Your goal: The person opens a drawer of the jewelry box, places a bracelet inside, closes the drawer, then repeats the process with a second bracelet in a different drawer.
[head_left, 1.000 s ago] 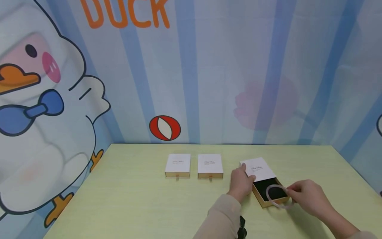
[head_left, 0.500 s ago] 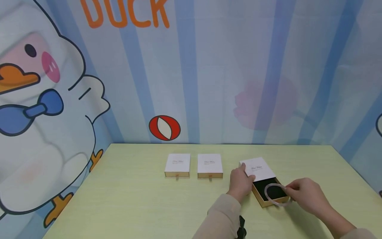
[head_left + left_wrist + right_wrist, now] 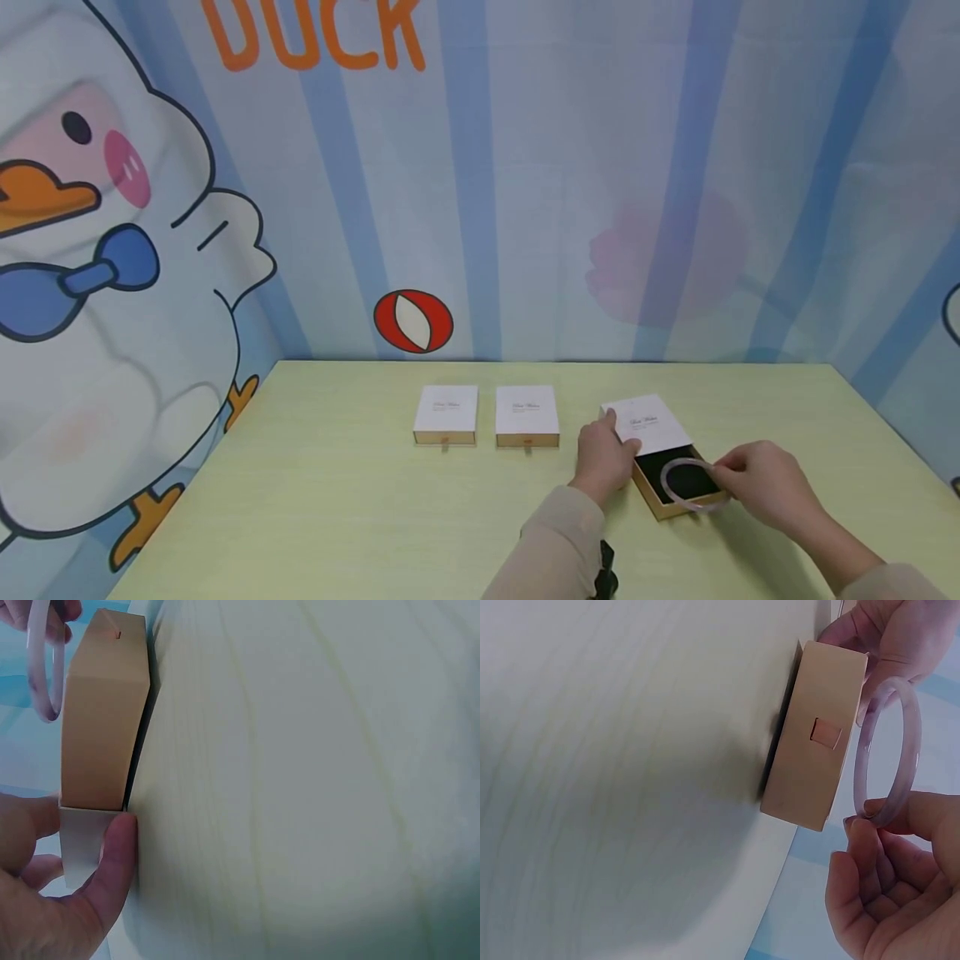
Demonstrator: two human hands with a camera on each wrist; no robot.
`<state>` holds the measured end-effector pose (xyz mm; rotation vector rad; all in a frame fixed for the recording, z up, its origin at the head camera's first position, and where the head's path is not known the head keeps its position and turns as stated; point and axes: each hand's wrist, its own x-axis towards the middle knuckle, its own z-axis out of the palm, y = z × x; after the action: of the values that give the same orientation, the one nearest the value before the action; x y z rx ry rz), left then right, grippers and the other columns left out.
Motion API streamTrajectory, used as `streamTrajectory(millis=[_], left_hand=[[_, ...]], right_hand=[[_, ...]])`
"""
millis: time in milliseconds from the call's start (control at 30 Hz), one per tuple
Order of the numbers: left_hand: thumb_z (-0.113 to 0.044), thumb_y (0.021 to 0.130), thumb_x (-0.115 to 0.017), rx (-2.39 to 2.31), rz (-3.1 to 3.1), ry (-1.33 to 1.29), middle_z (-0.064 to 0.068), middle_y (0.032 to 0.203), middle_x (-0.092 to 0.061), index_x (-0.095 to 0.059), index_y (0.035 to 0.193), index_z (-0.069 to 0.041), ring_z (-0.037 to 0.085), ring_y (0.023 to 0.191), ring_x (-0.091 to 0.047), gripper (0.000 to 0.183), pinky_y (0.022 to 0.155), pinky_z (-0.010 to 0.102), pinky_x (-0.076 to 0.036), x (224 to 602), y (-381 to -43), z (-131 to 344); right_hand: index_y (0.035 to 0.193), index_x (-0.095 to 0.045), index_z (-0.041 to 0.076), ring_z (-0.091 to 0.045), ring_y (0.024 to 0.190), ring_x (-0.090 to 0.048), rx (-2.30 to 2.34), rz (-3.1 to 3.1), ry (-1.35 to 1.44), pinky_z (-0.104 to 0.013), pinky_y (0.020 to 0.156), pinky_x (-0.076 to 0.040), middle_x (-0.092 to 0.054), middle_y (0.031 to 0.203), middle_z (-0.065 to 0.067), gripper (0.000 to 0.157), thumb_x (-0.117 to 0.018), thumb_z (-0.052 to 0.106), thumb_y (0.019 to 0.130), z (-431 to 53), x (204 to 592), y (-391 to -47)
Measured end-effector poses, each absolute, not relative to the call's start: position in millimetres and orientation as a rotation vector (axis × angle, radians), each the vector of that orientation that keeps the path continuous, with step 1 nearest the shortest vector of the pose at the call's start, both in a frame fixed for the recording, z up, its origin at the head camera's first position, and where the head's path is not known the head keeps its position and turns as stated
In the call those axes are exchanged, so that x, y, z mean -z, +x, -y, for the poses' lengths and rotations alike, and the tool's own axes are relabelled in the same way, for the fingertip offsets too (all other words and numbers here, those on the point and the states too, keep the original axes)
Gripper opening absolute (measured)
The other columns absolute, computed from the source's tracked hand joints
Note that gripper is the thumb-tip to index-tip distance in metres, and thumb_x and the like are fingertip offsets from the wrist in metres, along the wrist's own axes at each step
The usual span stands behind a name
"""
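A drawer-style gift box with a white printed sleeve point(image 3: 654, 423) sits at an angle on the right part of the table. Its gold drawer point(image 3: 105, 735) is pulled out toward the person and shows a black lining point(image 3: 658, 463). My left hand point(image 3: 603, 458) holds the sleeve by its left side and front corner, thumb and fingers on either side of it. Between thumb and fingertips, my right hand point(image 3: 765, 485) pinches a pale pinkish-lilac bangle point(image 3: 911, 742) by its edge. The bangle is tilted over the drawer's front end, above the lining. A small ribbon tab point(image 3: 826, 733) shows on the drawer front.
Two closed white-and-gold boxes, one box point(image 3: 446, 414) and another box point(image 3: 527, 415), stand side by side left of the opened one. A dark object point(image 3: 606, 571) shows beside the left sleeve. Behind the pale yellow table point(image 3: 337, 500) hangs a printed duck backdrop point(image 3: 525, 208).
My right hand has risen slightly in the head view and shifted left, bringing the bangle farther over the drawer and a little flatter. The left hand and the box have stayed put.
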<state>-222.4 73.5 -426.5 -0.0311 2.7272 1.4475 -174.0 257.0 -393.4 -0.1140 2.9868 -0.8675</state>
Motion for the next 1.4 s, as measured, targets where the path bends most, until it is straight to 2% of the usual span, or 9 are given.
streamTrajectory(millis=[900, 1400], left_hand=[[-0.022, 0.088, -0.066, -1.455, -2.715, -0.049, 0.013, 0.141, -0.048, -0.046, 0.139, -0.005, 0.027, 0.133, -0.04, 0.058, 0.109, 0.037, -0.037, 425.2, -218.5, -74.0], [-0.021, 0.087, -0.067, -1.46, -2.722, -0.069, 0.014, 0.139, -0.05, -0.047, 0.138, -0.004, 0.026, 0.131, -0.043, 0.058, 0.108, 0.037, -0.037, 421.6, -219.8, -74.0]], right_hand=[[0.078, -0.075, 0.003, -0.013, 0.059, -0.05, 0.829, -3.038, -0.09, -0.029, 0.052, -0.039, -0.07, 0.073, -0.006, 0.019, -0.062, 0.016, 0.084, -253.3, 395.4, -179.7], [0.078, -0.074, 0.002, -0.014, 0.059, -0.05, 0.817, -3.047, -0.063, -0.029, 0.051, -0.039, -0.07, 0.073, -0.008, 0.02, -0.061, 0.015, 0.083, -250.6, 393.5, -183.5]])
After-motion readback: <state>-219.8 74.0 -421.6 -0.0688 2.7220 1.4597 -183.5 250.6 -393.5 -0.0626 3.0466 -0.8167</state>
